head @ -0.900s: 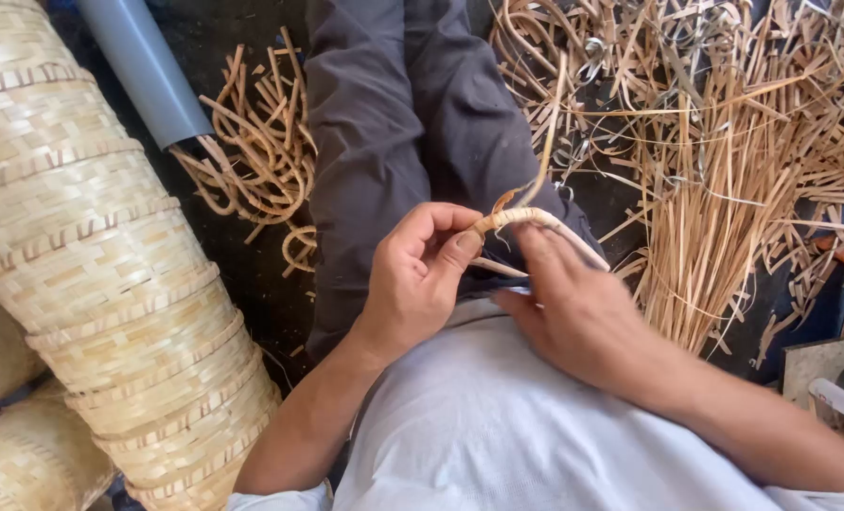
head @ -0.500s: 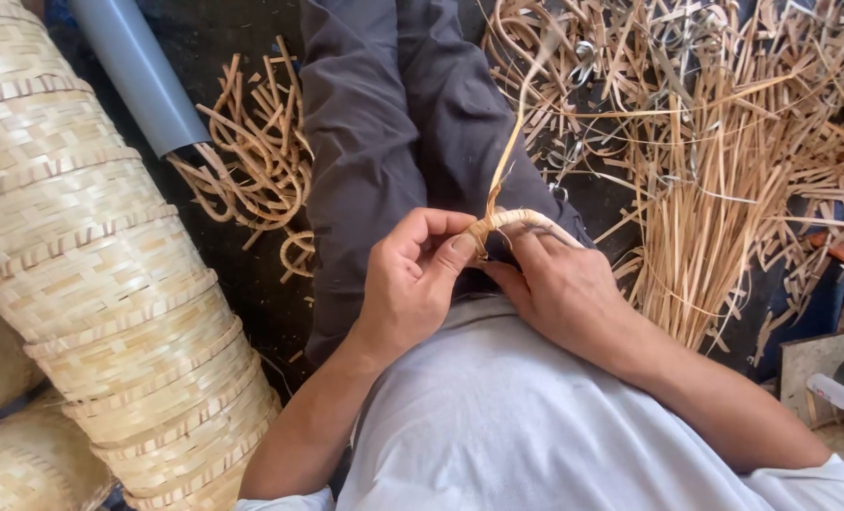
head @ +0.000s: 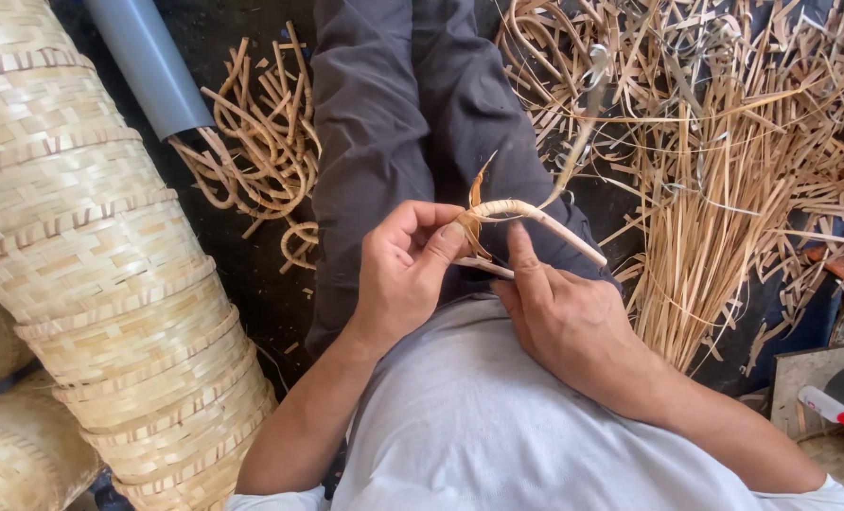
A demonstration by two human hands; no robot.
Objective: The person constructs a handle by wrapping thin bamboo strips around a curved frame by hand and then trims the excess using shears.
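Observation:
My left hand point(head: 401, 272) pinches one end of a curved, strip-wrapped cane handle point(head: 536, 220) between thumb and fingers, over my lap. My right hand point(head: 559, 317) supports the same cane handle from below, its index finger pointing up along the wrapping. A thin brown strip point(head: 476, 194) sticks up from the wrapped end near my left thumb. A long pale strip point(head: 573, 156) trails away from the handle toward the pile. My legs in dark grey trousers point(head: 394, 123) stretch out ahead.
A tall stack of woven bamboo baskets point(head: 91, 265) lies on its side at the left. A grey pipe point(head: 148, 66) leans at top left. Bent cane loops point(head: 256, 151) lie beside my leg. A big heap of loose bamboo strips point(head: 725, 170) covers the ground at the right.
The loose strip that stood high above the handle has come down and now trails off to the right. Both hands stay at the wrapped end with only small finger shifts.

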